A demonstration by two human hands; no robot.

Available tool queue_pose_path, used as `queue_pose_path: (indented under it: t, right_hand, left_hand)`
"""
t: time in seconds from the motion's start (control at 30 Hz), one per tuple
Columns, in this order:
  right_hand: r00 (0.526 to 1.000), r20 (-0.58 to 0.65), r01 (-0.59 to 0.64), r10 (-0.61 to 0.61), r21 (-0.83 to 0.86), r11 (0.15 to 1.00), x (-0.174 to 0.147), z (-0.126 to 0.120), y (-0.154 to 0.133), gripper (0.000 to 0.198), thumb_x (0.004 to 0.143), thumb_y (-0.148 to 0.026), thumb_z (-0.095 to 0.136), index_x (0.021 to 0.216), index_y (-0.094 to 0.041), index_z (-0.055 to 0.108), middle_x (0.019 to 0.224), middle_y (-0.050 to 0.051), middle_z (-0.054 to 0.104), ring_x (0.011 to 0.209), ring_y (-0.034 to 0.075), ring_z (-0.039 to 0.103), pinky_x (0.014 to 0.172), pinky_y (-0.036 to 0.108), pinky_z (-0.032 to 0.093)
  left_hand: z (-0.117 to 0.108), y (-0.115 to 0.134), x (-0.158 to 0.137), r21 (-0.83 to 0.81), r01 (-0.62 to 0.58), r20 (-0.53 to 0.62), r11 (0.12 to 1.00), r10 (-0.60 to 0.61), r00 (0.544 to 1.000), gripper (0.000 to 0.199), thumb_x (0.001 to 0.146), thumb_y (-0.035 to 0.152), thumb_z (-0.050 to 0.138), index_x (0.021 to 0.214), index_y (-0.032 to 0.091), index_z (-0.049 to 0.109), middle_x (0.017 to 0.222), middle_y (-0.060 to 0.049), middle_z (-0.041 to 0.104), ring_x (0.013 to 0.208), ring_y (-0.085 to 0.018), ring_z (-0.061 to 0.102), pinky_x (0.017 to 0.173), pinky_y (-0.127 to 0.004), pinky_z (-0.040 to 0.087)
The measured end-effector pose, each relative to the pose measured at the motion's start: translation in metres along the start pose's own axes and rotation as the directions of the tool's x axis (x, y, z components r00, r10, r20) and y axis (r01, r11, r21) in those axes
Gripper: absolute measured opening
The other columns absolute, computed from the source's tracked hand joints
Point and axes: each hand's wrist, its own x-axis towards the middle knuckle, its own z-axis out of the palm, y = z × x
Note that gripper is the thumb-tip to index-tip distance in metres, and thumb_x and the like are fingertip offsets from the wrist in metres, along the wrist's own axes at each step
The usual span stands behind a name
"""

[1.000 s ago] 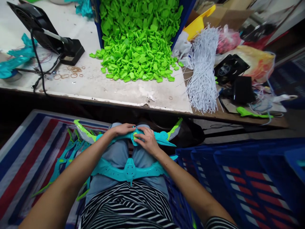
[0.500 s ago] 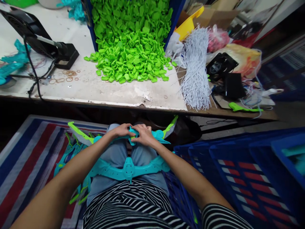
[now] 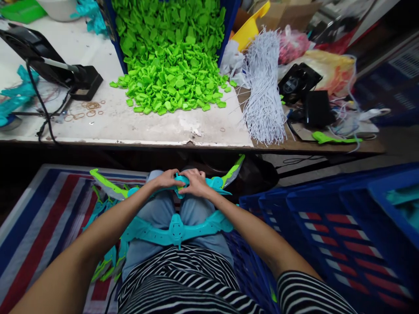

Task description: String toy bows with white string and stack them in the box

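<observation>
Over my knees is a turquoise plastic toy bow (image 3: 216,183) with lime-green and grey limb ends. My left hand (image 3: 166,179) is closed on its middle from the left. From the right, my right hand (image 3: 197,183) is closed on the same middle part, fingers bent over it. Between the thumbs a bit of a small green plastic piece (image 3: 180,188) shows; the fingers cover most of the rest. Nearer my body, a second turquoise bow part (image 3: 176,231) lies across my lap, touched by neither hand.
Loose green plastic pieces (image 3: 170,89) spill from a blue crate (image 3: 225,30) onto the worktable (image 3: 157,131). White ties (image 3: 265,91) and a small black fan (image 3: 299,83) lie to the right. Blue crates (image 3: 314,198) stand at my right; more bows (image 3: 111,261) lie on striped cloth (image 3: 39,226) at left.
The view has shifted slightly, so the table and crates sit a little differently. Both hands stay on the middle of the bow, with barely any finger movement visible.
</observation>
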Motion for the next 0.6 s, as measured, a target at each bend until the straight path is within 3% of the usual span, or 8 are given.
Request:
queue_pose_path:
  t: [0.17,0.27,0.33,0.4,0.47,0.6]
  right_hand:
    - [0.989,-0.099,0.111,-0.114,-0.032,0.993,-0.014,0.005,0.0,0.069,0.066,-0.046,0.078,0.127,-0.023,0.053,0.125,0.011,0.058,0.117,0.03,0.047,0.094,0.047,0.032]
    - [0.973,-0.158,0.167,-0.168,-0.02,0.986,-0.028,0.0,-0.003,0.066,0.071,-0.044,0.074,0.129,-0.022,0.051,0.123,0.013,0.056,0.115,0.029,0.048,0.091,0.046,0.038]
    - [0.935,-0.257,0.262,-0.246,0.031,0.965,-0.033,-0.012,-0.005,0.049,0.079,-0.042,0.067,0.122,-0.022,0.056,0.118,0.011,0.059,0.11,0.026,0.051,0.09,0.042,0.042]
    - [0.872,-0.389,0.341,-0.296,0.05,0.939,-0.027,-0.033,-0.006,0.027,0.088,-0.037,0.054,0.108,-0.022,0.063,0.108,0.009,0.062,0.103,0.022,0.054,0.09,0.038,0.044]
    - [0.824,-0.503,0.305,-0.261,0.007,0.952,-0.005,-0.062,-0.002,0.025,0.093,-0.032,0.044,0.097,-0.02,0.066,0.098,0.009,0.065,0.097,0.022,0.055,0.089,0.037,0.044]
    - [0.783,-0.621,-0.024,-0.027,-0.073,0.997,0.074,-0.125,0.019,0.023,0.088,-0.023,0.048,0.099,-0.014,0.066,0.105,0.014,0.064,0.103,0.028,0.052,0.095,0.042,0.039]
  left_hand:
    - [-0.003,0.005,-0.009,0.112,-0.099,0.0,0.989,0.1,0.995,0.045,0.061,0.051,0.069,0.087,0.018,0.054,0.071,0.003,0.053,0.069,-0.014,0.05,0.061,-0.023,0.04]
    - [0.002,0.01,-0.025,0.291,-0.121,-0.06,0.949,0.144,0.988,0.043,0.069,0.046,0.067,0.1,0.019,0.055,0.079,0.0,0.059,0.073,-0.017,0.055,0.066,-0.025,0.042]
    - [0.009,0.009,-0.036,0.453,-0.143,-0.159,0.88,0.237,0.958,0.041,0.078,0.04,0.062,0.113,0.02,0.054,0.092,-0.005,0.063,0.083,-0.021,0.058,0.073,-0.029,0.044]
    - [0.019,0.001,-0.044,0.596,-0.171,-0.239,0.785,0.376,0.895,0.038,0.085,0.029,0.053,0.122,0.022,0.054,0.112,-0.012,0.062,0.096,-0.024,0.058,0.082,-0.036,0.044]
    - [0.031,-0.01,-0.048,0.69,-0.189,-0.265,0.698,0.487,0.832,0.04,0.087,0.016,0.045,0.125,0.025,0.055,0.126,-0.014,0.055,0.108,-0.027,0.055,0.091,-0.042,0.042]
    - [0.053,-0.025,-0.053,0.737,-0.19,-0.275,0.649,0.543,0.793,0.055,0.081,0.002,0.041,0.127,0.029,0.055,0.139,-0.013,0.046,0.125,-0.03,0.044,0.101,-0.051,0.037]
